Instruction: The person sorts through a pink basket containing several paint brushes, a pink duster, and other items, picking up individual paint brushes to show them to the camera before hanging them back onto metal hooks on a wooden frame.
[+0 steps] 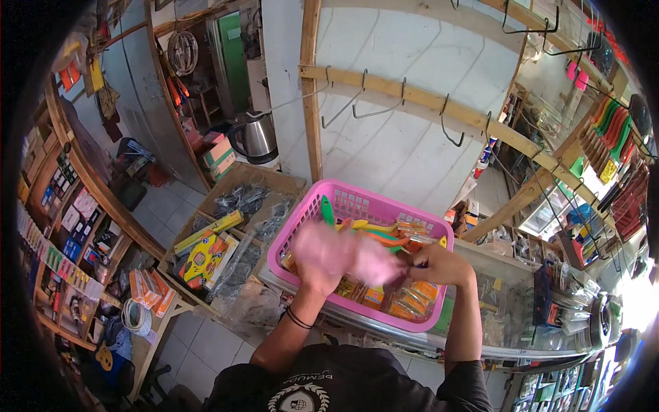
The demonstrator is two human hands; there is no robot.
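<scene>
A pink cloth [329, 250], blurred by motion, covers most of my left hand [317, 278], which grips it above a pink plastic basket [445, 304]. My right hand [445, 265] is at the basket's right side, fingers curled and pinching a small dark item [404, 275] against the cloth's right end. Blur and the cloth hide what that item is. Inside the basket, several small orange-labelled packets [409, 304] lie toward the front. Brushes or tools with coloured handles lie behind them, among them a green handle [327, 210] and an orange one [383, 238].
The basket stands on a glass display counter [507, 304]. To its left is a divided wooden tray [304, 185] with bagged small parts and a yellow box [206, 257]. An electric kettle [261, 136] stands behind. Metal hooks [378, 110] project from a wooden rail [417, 95] above.
</scene>
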